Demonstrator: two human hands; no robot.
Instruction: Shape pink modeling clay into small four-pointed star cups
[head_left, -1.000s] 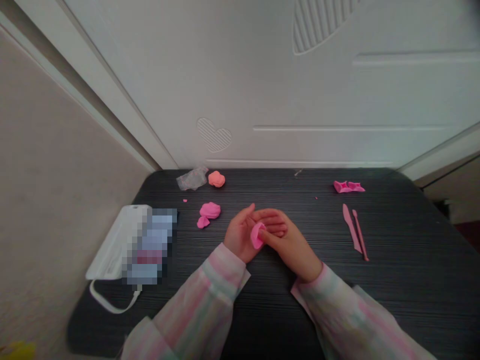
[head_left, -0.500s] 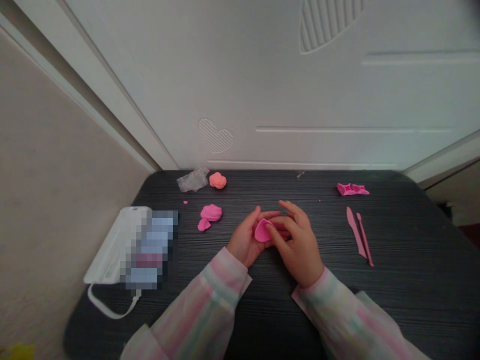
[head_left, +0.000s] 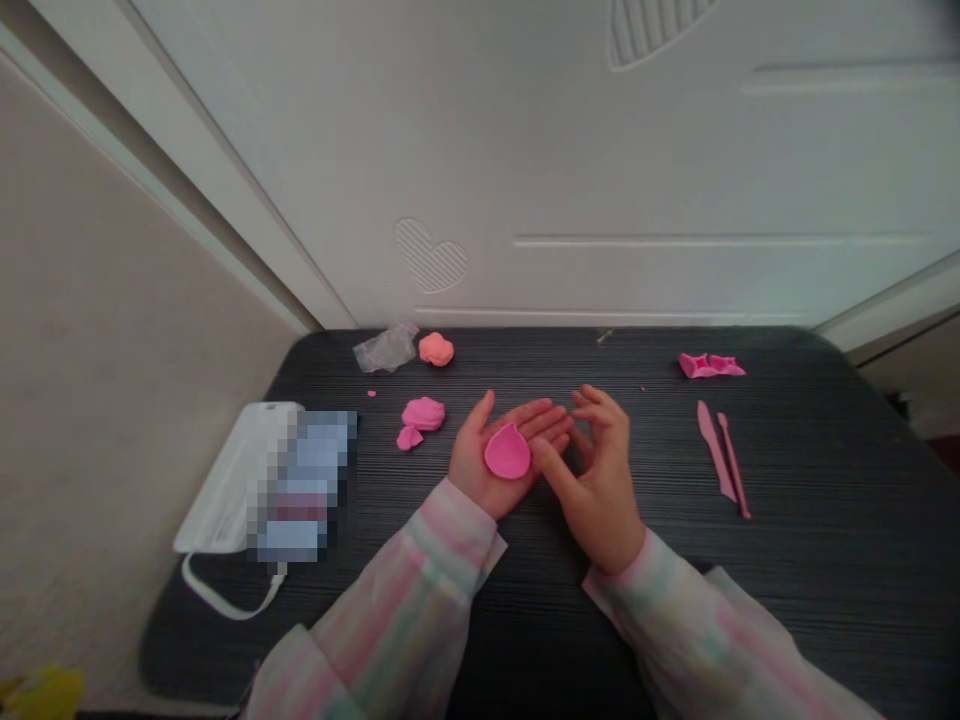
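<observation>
A flat pink piece of modelling clay (head_left: pixel 508 453), teardrop-shaped with a small point at its far edge, lies on the palm of my left hand (head_left: pixel 480 470). That palm faces up, its fingers stretched out and the thumb apart. Just to the right is my right hand (head_left: pixel 604 480), fingers apart and bent, with nothing visible in it. Its thumb tip is close to the clay's right edge, and its fingers meet the left fingertips; whether the thumb touches the clay I cannot tell.
On the dark table (head_left: pixel 825 560), pink clay lumps (head_left: pixel 423 414), an orange lump (head_left: pixel 436 349) and a clear wrapper (head_left: pixel 386 348) lie left. Right are a pink plastic knife (head_left: pixel 716 450), a thin pink tool (head_left: pixel 733 465) and shaped pink clay (head_left: pixel 711 366). A white device (head_left: pixel 225 480) and blurred phone (head_left: pixel 300 490) lie far left.
My right fingers have let go of the clay piece. The left hand has opened flat, leaving the clay fully exposed on the palm. The camera view has shifted slightly.
</observation>
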